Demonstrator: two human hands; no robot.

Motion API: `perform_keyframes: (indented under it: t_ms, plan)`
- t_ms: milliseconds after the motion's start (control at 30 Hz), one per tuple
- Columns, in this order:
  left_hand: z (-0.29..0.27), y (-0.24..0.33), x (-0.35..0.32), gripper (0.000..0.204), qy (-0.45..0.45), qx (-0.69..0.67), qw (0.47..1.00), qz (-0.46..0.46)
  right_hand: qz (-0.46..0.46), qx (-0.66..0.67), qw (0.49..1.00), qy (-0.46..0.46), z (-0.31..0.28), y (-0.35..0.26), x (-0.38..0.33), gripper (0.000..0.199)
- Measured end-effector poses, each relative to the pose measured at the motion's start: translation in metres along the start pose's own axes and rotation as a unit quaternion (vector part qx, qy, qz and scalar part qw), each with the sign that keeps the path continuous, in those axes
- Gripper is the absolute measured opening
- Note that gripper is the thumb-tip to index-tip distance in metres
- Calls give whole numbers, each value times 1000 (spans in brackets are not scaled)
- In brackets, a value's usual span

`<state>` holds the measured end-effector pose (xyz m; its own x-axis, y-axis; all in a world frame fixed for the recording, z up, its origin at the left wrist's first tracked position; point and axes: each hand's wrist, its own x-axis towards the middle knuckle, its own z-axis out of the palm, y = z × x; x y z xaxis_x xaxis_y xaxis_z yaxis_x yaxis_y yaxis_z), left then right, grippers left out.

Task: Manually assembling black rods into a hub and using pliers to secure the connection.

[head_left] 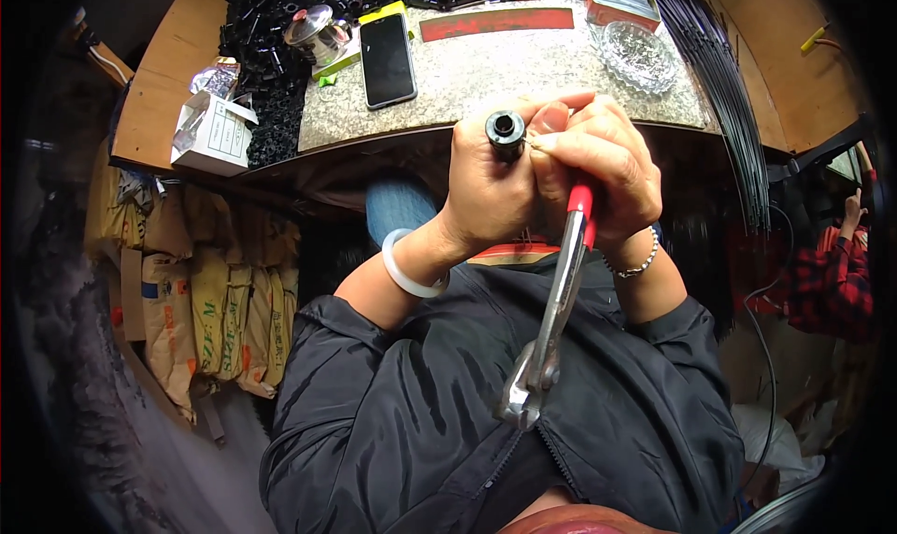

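Observation:
My left hand (488, 190) is closed around a short black tube (505, 134), whose round open end faces up toward me. My right hand (607, 160) grips red-handled pliers (559, 296), the metal jaws hanging down in front of my jacket. The thumb and forefinger of that same hand are pinched together right beside the tube's rim. Whatever small thing may be between those fingertips is too small to make out. Both hands meet in front of the table's near edge, touching or almost touching. The rest of the tube is hidden inside my left fist.
On the worktop (439, 81) lie a phone (388, 60), a red strip (497, 24), a glass dish (639, 57) and a metal-lidded pot (316, 35). Black parts (271, 67) heap behind and left; long black rods (724, 76) overhang right. Sacks (210, 314) stand lower left. Another person (832, 282) is at right.

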<state>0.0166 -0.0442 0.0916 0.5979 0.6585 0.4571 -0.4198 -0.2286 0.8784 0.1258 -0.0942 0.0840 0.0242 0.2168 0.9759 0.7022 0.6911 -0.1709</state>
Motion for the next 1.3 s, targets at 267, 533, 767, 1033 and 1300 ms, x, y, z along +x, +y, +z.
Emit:
perform_keyframes:
  t_ms: [267, 533, 767, 1033, 1300]
  plan:
    - [-6, -6, 1, 22, -11, -4, 999, 53, 10, 8, 1000, -13, 2, -2, 2, 24]
    - [-7, -6, 3, 23, -2, -30, 1000, -1, 9, 4, 1000, -2, 6, 4, 2, 27]
    - [-12, -9, 5, 34, -35, -4, 999, -10, 33, 10, 999, -14, 5, 2, 4, 28]
    - [-18, -10, 6, 25, -5, 30, 998, 59, 143, 92, 983, -66, 4, 1, 16, 22]
    - [-29, 1, 23, 23, 75, -65, 993, -70, 428, 148, 836, -310, -22, -13, 70, 30]
